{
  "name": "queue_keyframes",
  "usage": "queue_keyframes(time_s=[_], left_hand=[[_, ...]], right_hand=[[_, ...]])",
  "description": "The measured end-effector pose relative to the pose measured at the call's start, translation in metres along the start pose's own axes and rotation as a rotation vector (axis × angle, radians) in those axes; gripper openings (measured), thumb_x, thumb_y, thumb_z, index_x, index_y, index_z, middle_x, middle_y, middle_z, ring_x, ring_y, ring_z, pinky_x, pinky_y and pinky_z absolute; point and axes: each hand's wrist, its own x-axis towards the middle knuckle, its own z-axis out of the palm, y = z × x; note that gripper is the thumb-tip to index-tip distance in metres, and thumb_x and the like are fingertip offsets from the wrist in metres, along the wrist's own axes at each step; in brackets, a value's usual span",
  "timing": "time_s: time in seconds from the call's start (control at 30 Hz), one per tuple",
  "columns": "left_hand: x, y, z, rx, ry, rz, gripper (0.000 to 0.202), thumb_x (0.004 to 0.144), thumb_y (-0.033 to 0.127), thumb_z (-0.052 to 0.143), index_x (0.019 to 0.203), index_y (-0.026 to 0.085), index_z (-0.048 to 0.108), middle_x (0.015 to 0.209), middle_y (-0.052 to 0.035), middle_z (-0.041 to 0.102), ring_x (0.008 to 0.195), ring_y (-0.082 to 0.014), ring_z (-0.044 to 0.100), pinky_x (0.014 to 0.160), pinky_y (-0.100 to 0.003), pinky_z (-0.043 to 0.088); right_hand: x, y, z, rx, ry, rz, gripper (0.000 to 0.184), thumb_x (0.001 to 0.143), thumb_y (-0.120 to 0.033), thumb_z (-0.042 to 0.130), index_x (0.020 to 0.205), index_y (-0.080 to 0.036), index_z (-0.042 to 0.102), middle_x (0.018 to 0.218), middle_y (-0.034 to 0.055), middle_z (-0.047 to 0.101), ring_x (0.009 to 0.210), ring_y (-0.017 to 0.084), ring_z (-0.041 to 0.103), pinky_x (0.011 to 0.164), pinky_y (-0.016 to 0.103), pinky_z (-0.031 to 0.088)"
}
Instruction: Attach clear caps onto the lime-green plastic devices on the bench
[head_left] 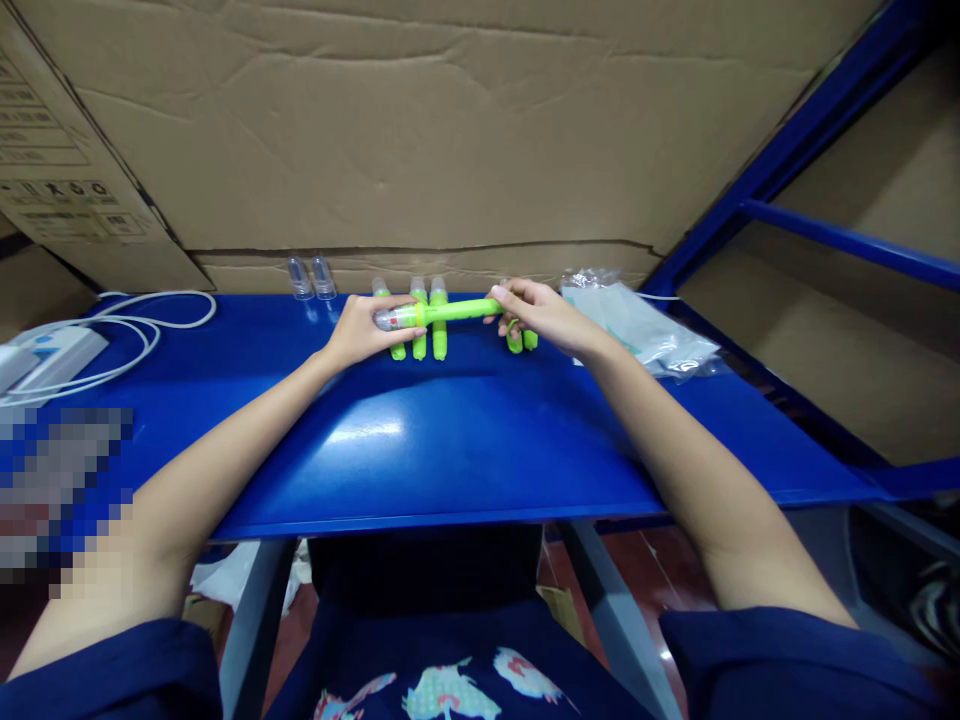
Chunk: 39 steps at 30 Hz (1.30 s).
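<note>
Both hands hold one lime-green pen-like tube (450, 311) crosswise above the far part of the blue table (465, 440). My left hand (364, 332) grips its clear-capped end. My right hand (538, 312) pinches the other end. Under the tube, three more green tubes (428, 340) lie side by side on the table, pointing away from me. Further green tubes (522, 341) lie below my right hand, partly hidden by its fingers.
Two clear caps (312, 277) stand at the table's back edge, left of the tubes. A clear plastic bag (637, 325) lies at the right. White cables (124, 330) and a white device (49, 360) sit far left. Cardboard (420, 130) walls the back; blue frame bars (847, 240) rise at right.
</note>
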Motion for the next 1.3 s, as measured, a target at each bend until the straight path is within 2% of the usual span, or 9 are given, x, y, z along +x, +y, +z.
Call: queue_keyframes(time_s=[0.17,0.4,0.53,0.67,0.8,1.03,1.13,1.2,1.3], left_hand=[[0.0,-0.004,0.001,-0.052,0.024,-0.026,0.06,0.075,0.056,0.083,0.118,0.014,0.081,0.111,-0.0112,0.082,0.094,-0.0259,0.078,0.085,-0.032,0.057],[-0.002,-0.005,0.002,0.017,-0.014,0.022,0.059,0.074,0.053,0.085,0.119,0.016,0.08,0.112,-0.0111,0.082,0.091,-0.0251,0.079,0.084,-0.032,0.058],[-0.004,-0.004,0.003,0.054,-0.022,0.041,0.058,0.075,0.055,0.084,0.118,0.016,0.081,0.111,-0.0113,0.082,0.085,-0.0229,0.078,0.079,-0.029,0.056],[-0.005,-0.004,0.004,0.094,-0.028,0.042,0.056,0.075,0.054,0.085,0.118,0.018,0.081,0.106,-0.0094,0.083,0.072,-0.0181,0.075,0.07,-0.026,0.053],[-0.005,-0.004,0.004,0.143,-0.03,0.081,0.053,0.076,0.051,0.086,0.12,0.02,0.08,0.103,-0.0072,0.083,0.071,-0.0161,0.074,0.07,-0.024,0.051],[-0.005,-0.008,0.006,0.261,-0.011,0.143,0.053,0.078,0.055,0.084,0.12,0.024,0.081,0.099,-0.0075,0.084,0.07,-0.0185,0.074,0.068,-0.026,0.051],[-0.004,-0.008,0.007,0.231,0.011,0.102,0.054,0.079,0.058,0.081,0.12,0.023,0.081,0.099,-0.0078,0.084,0.066,-0.0171,0.072,0.066,-0.027,0.05],[-0.003,-0.007,0.007,0.161,0.031,0.049,0.056,0.079,0.06,0.08,0.119,0.021,0.081,0.1,-0.008,0.084,0.066,-0.0162,0.071,0.066,-0.026,0.051],[0.0,-0.008,0.008,-0.007,0.036,-0.019,0.061,0.077,0.064,0.079,0.116,0.017,0.082,0.101,-0.0081,0.083,0.065,-0.0156,0.068,0.063,-0.025,0.051]], right_hand=[[0.001,0.004,-0.01,-0.032,-0.017,-0.125,0.031,0.083,-0.035,0.083,0.104,-0.022,0.065,0.091,0.0043,0.074,0.073,0.016,0.069,0.06,0.027,0.057],[0.005,0.012,-0.015,-0.121,-0.046,-0.133,0.02,0.081,-0.032,0.082,0.092,-0.021,0.069,0.074,0.0044,0.073,0.061,0.018,0.066,0.056,0.032,0.054],[0.004,0.013,-0.013,-0.15,-0.059,-0.127,0.018,0.085,-0.032,0.079,0.091,-0.02,0.067,0.075,0.0054,0.075,0.052,0.015,0.062,0.047,0.029,0.047],[0.002,0.011,-0.011,-0.21,-0.074,-0.134,0.014,0.092,-0.03,0.071,0.087,-0.019,0.063,0.068,0.003,0.07,0.048,0.013,0.057,0.048,0.027,0.043],[0.001,0.009,-0.013,-0.316,-0.097,-0.137,0.023,0.098,-0.029,0.062,0.077,-0.02,0.058,0.057,-0.0006,0.061,0.045,0.011,0.049,0.05,0.026,0.04],[0.006,0.015,-0.012,-0.423,-0.139,-0.137,0.038,0.101,-0.036,0.057,0.067,-0.02,0.052,0.054,-0.0018,0.059,0.047,0.009,0.047,0.055,0.025,0.04],[0.007,0.018,-0.007,-0.396,-0.061,-0.155,0.033,0.102,-0.042,0.054,0.077,-0.021,0.055,0.063,-0.0004,0.063,0.049,0.011,0.052,0.057,0.026,0.044],[0.006,0.018,-0.004,-0.358,0.0,-0.186,0.024,0.102,-0.044,0.054,0.097,-0.021,0.059,0.075,0.0016,0.068,0.056,0.014,0.059,0.059,0.028,0.047],[0.005,0.017,-0.003,-0.438,0.05,-0.281,0.035,0.099,-0.042,0.057,0.129,-0.024,0.053,0.089,0.0042,0.072,0.07,0.02,0.067,0.07,0.033,0.052]])
